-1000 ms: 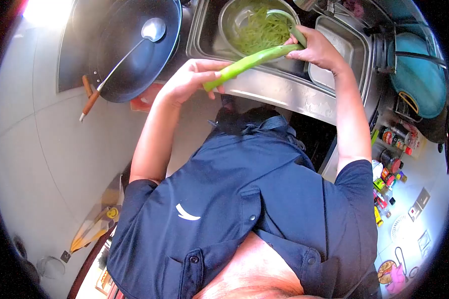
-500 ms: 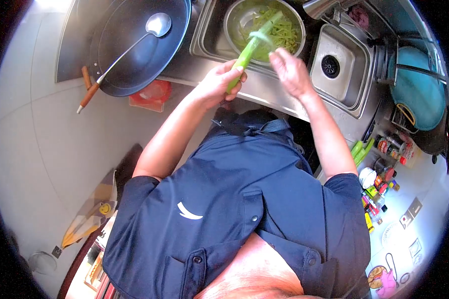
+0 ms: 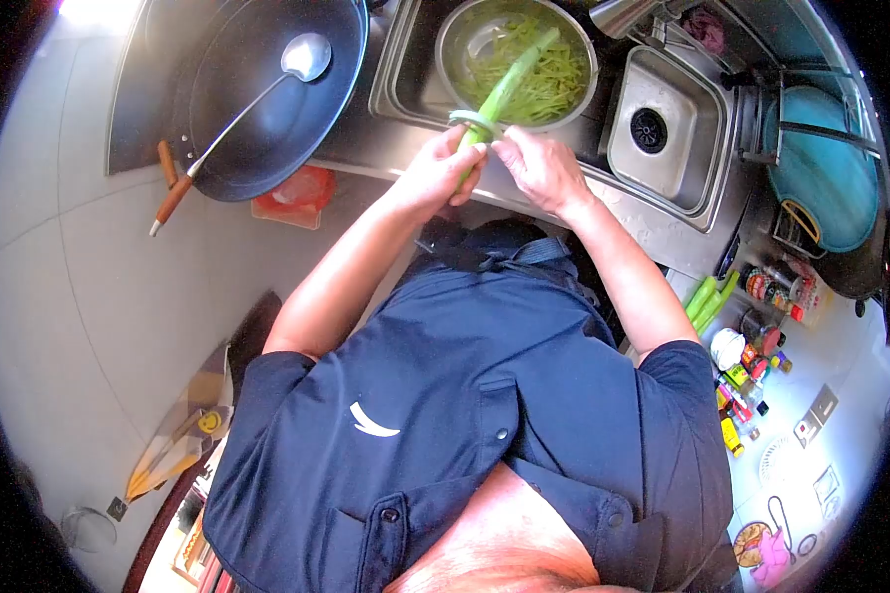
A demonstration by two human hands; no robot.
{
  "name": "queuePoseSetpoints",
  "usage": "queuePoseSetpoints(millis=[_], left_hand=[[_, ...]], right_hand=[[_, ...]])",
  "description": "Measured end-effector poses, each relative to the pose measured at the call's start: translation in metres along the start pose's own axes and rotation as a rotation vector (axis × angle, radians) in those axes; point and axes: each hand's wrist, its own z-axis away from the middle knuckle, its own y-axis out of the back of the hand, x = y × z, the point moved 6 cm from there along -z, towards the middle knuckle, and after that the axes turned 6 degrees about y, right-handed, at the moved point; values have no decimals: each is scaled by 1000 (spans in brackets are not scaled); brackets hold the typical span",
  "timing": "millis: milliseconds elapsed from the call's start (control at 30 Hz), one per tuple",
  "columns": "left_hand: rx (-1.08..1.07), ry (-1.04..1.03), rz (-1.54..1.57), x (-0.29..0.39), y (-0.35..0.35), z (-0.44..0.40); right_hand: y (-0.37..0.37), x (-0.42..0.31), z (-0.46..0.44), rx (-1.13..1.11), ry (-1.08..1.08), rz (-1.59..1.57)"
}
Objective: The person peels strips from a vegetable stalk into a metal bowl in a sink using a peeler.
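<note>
My left hand [image 3: 442,173] is wrapped round the lower end of a long green vegetable [image 3: 509,84], whose pale upper part leans over a metal bowl [image 3: 591,74]. My right hand [image 3: 541,168] is closed on a pale green peeler [image 3: 475,121], which lies across the vegetable just above my left fingers. Many thin green peelings [image 3: 549,84] lie in the bowl, which stands in the left sink basin.
On the left is a dark wok [image 3: 257,109] with a ladle [image 3: 306,57] in it. A small sink basin [image 3: 663,163] is at the right, with more green vegetables [image 3: 704,301], bottles and jars beyond. A red container [image 3: 302,193] sits below the wok.
The vegetable has swung from slanting right to pointing up over the bowl. My right hand has let go of its far end and brought the peeler down towards my left hand.
</note>
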Motion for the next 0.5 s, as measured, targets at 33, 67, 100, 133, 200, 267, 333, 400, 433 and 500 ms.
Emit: queuePoseSetpoints(millis=[33,67,100,133,200,267,333,400,433,500], left_hand=[[-3,-1,-1,4,-4,3],[47,-23,0,10,-7,7],[98,-45,2,14,-9,11],[95,-46,1,14,-9,14],[25,10,4,10,-8,21],[36,50,9,-2,-1,21],[57,82,12,-8,4,21],[44,40,75,-8,5,26],[47,38,76,-8,7,26],[-14,5,159,-6,7,25]], right_hand=[[0,4,-2,2,-1,2],[1,12,-6,26,-21,6],[3,20,-10,49,-40,11],[8,31,-16,67,-64,30],[8,79,-37,-1,-207,82],[18,123,-50,-13,-363,108],[39,140,-61,166,-341,195],[49,150,-67,228,-375,130],[52,152,-69,258,-394,79],[46,153,-70,342,-400,-177]])
